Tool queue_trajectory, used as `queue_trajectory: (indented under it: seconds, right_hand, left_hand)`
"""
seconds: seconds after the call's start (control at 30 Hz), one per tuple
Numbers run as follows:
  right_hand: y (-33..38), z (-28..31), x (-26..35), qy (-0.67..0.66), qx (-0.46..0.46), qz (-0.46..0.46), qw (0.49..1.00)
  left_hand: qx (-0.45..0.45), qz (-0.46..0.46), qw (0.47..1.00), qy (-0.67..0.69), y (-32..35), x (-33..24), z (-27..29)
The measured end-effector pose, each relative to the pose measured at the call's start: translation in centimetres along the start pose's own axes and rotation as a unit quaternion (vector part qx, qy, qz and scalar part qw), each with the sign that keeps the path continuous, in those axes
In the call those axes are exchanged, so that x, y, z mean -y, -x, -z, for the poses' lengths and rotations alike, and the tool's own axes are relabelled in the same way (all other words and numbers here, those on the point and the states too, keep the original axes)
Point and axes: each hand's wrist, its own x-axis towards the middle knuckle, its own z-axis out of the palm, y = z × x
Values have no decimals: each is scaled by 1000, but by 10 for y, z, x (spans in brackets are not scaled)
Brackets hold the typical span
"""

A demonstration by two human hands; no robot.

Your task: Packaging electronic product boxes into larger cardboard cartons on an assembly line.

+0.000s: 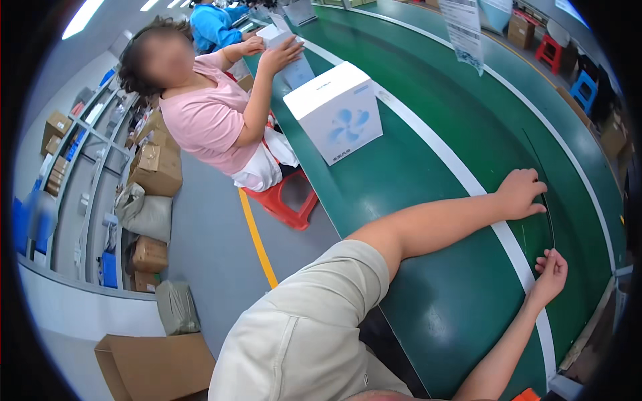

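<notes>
Well, a green worktop (428, 321) takes up most room, carrying a white box (344, 117) with a blue petal print. Right of the box, the left hand (518, 195) has its fingers half curled beside a thin dark strip (550, 224), hold unclear; the right hand (552, 275) has fingers pinched on the strip's nearer end.

Beyond the left fingers (537, 189) and right fingers (550, 257), toward the far side, the green work surface (585, 217) leaves an open lane. Straight between the two sets of fingers, a thin dark strip (550, 224) bars the way. Behind the left fingers lies the left forearm (441, 217); well past it, a white box (341, 120) blocks passage.
</notes>
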Motion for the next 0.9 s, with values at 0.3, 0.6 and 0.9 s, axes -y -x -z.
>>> queue_trajectory:
  seconds: [0.3,0.6,0.9]
  right_hand:
    - [-2,-18,2,-54,-7,18,998]
    - [1,-11,10,-94,-23,30,995]
    - [4,-10,17,-119,-18,36,992]
  left_hand:
    - [-12,-24,1000,-11,1,9,8]
    - [8,-29,999,-17,-1,0,6]
    - [17,-33,999,-27,-2,-4,10]
